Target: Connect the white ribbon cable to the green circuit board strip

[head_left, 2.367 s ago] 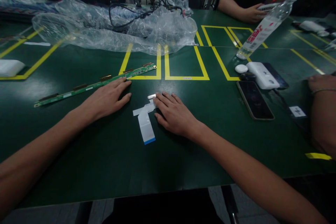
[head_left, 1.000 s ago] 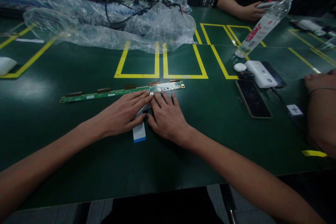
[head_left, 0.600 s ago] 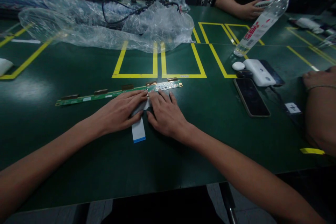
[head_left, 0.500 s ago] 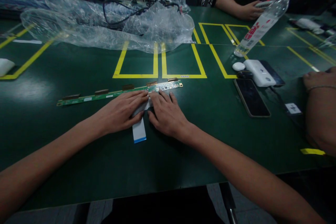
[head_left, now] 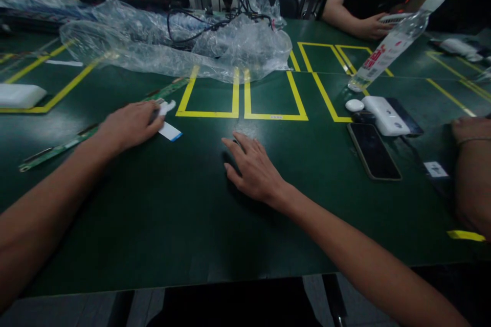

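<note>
My left hand (head_left: 128,123) is over the middle of a long, narrow green circuit board (head_left: 57,152), its fingers closed around the board and the cable joint. The board slants from the near left up to the far middle, partly hidden under the hand and forearm. A white flat ribbon cable (head_left: 169,132) with a blue end sticks out to the right of my left thumb. My right hand (head_left: 253,167) rests low over the green table (head_left: 199,204), fingers apart and holding nothing.
Clear plastic wrap (head_left: 153,56) with black cables lies across the back. A phone (head_left: 374,150), a white power bank (head_left: 385,115) and a tilted bottle (head_left: 383,59) are at right. Another person's forearm (head_left: 473,173) rests at the right edge. A white object (head_left: 21,96) is at left.
My left hand has moved left and away from me, and the circuit board with its ribbon cable has swung to a steeper slant. My right hand has come off the board.
</note>
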Tool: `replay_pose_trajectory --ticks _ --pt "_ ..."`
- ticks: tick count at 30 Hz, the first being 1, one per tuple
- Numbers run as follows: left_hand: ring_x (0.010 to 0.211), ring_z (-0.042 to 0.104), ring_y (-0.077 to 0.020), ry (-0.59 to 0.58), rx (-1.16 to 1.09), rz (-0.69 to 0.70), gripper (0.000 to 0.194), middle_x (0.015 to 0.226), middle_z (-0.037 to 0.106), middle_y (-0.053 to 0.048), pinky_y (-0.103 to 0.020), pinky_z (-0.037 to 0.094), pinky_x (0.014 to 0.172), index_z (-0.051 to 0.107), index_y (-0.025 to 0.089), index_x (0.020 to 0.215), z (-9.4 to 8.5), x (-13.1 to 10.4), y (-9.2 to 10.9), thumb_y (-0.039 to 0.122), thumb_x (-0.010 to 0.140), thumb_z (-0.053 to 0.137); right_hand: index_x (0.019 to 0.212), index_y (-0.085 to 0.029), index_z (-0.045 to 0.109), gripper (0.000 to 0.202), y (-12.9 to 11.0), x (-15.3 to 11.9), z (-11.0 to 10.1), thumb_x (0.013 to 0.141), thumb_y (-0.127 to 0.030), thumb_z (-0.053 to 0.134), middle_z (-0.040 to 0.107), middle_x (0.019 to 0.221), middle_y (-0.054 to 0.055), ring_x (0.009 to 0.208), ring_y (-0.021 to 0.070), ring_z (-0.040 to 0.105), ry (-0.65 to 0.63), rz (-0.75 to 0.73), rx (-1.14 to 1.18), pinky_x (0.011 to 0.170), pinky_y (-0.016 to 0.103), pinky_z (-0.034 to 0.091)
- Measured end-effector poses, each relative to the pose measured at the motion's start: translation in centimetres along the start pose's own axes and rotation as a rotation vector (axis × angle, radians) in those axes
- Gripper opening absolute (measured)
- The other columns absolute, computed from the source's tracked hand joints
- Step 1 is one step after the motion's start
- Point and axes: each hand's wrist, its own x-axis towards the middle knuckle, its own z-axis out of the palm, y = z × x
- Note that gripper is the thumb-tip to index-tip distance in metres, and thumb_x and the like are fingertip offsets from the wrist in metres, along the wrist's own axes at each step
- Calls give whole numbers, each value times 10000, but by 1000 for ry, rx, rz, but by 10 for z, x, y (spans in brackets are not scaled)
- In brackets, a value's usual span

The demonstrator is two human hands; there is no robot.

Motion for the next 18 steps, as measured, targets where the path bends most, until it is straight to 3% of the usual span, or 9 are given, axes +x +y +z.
replay_pose_trajectory --ticks 5,8,10,13,18 --pt "969 614 -322 -123 55 -400 772 1179 635 -221 -452 542 847 445 -25 1498 8 -6 -112 552 996 336 1525 -134 460 533 2 -2 0 1036 -340 512 378 1645 216 1531 354 334 -26 -27 -28 1250 596 253" --pt "963 600 -335 -125 37 -573 790 1217 619 -222 -446 553 816 460 5 1505 13 -19 -140 573 973 323 1497 -138 489 504 3 -3 -1 1036 -341 514 384 1644 208 1530 350 336 -38 -37 -32 1252 597 247" --pt "999 596 -354 -92 13 -616 785 1268 591 -237 -470 549 847 459 3 1508 11 -26 -137 560 978 299 1477 -135 507 487 4 -3 -3 1034 -335 519 380 1643 216 1531 353 334 -45 -46 -28 1251 599 244" --pt "1036 586 -354 -17 -10 -570 737 1193 621 -222 -471 518 942 552 -34 1389 0 -30 -111 520 968 311 1466 -134 515 474 4 -4 -4 1033 -326 522 369 1646 228 1534 355 330 -41 -54 -27 1246 599 253" --pt "1067 586 -316 10 -148 -267 609 998 698 -95 -408 469 1011 658 101 1164 -27 -27 -62 604 926 410 1475 -146 508 478 3 -5 -5 1034 -331 518 367 1652 216 1538 337 328 -37 -43 -34 1246 584 264"
